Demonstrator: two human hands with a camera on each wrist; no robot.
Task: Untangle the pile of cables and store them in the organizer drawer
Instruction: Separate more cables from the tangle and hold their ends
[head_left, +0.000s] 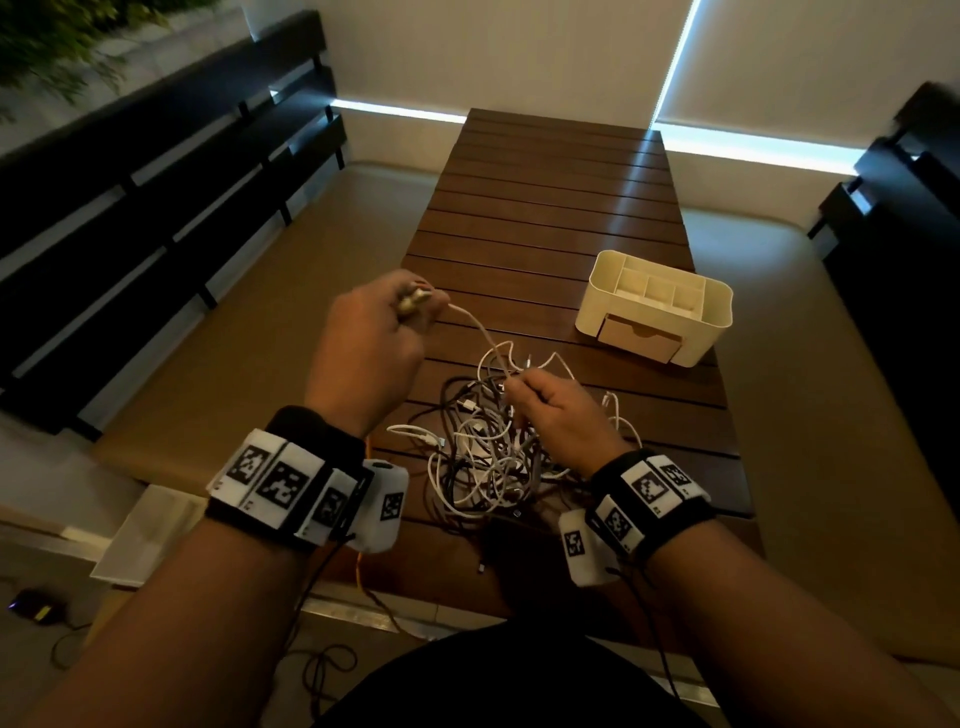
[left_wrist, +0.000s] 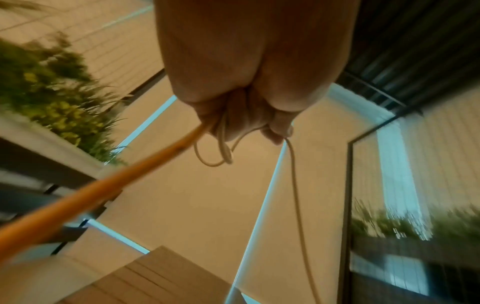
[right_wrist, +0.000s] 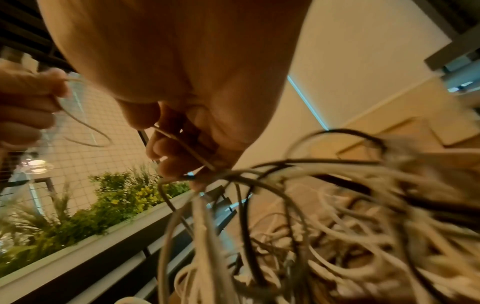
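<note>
A tangled pile of white and black cables lies on the slatted wooden table near its front edge. My left hand is raised left of the pile and grips small coils of a thin white cable. That cable runs down to the pile. My right hand sits on top of the pile, fingers pinching the same thin cable among the strands. The cream organizer with its wooden drawer shut stands to the far right.
Dark slatted benches flank the table on both sides. A planter with greenery runs along the left. A white tray and loose wires lie on the floor near my left forearm. An orange wire trails from my left wrist.
</note>
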